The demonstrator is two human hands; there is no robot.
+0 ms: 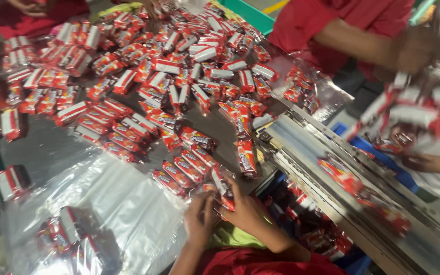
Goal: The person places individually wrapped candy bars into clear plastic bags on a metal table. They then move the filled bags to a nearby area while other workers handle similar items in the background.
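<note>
red snack packets [143, 91] litter grey table [42, 147]; both hands [240, 206] grasp one packet [223, 187].

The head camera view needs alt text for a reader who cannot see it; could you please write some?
Two bare hands, left hand and right hand, gather small red-and-white snack packets at the near edge of a grey table strewn with many more. Clear plastic bags lie left; another person's blurred hand works above a metal conveyor.

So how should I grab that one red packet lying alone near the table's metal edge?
Pinch the lone red packet across its long sides at the middle, probably coming from above: it lies flat, slim, with bare table to its left.
</note>
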